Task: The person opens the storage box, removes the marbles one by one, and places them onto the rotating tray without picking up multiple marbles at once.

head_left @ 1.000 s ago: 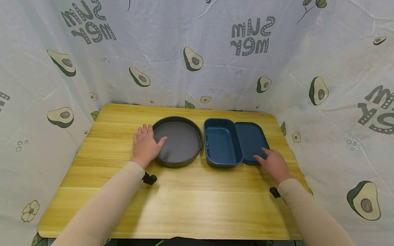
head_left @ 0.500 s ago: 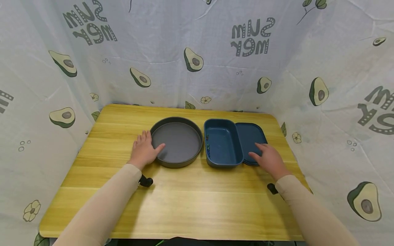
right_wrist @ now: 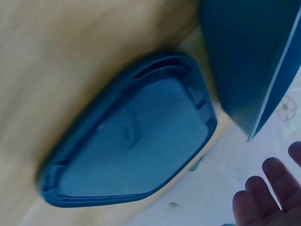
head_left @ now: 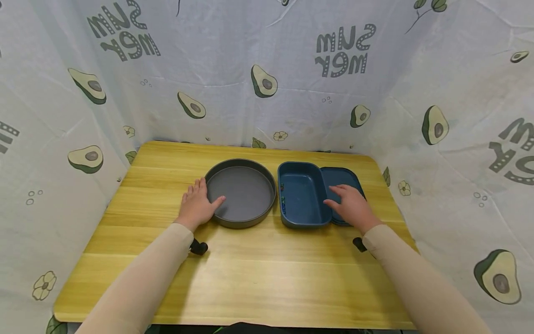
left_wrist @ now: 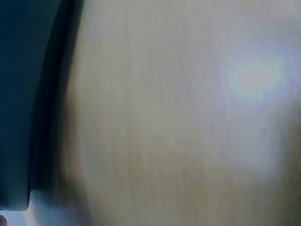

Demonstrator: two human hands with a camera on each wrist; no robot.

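Note:
A round grey cake pan (head_left: pixel 241 194) lies on the wooden table. My left hand (head_left: pixel 195 206) is at the pan's left edge, fingers straight and thumb reaching over the rim. To the pan's right stands a deep blue rectangular box (head_left: pixel 304 197), with several small coloured bits along its inner left side. My right hand (head_left: pixel 350 206) hovers above a blue lid (head_left: pixel 340 176), thumb and fingertips near the box's right rim and holding nothing. In the right wrist view, the lid (right_wrist: pixel 131 136) lies beside the box wall (right_wrist: pixel 249 61), and my fingers (right_wrist: pixel 263 202) are spread.
The wooden table (head_left: pixel 258 273) reaches toward me in front of the pan and box. A white cloth (head_left: pixel 225 46) printed with avocados hangs behind and along both sides. The box stands close beside the pan, with the lid tight against its right side.
My right hand has moved left, from the lid's right edge toward the box's right rim. My left hand has drawn back slightly toward me along the pan's edge.

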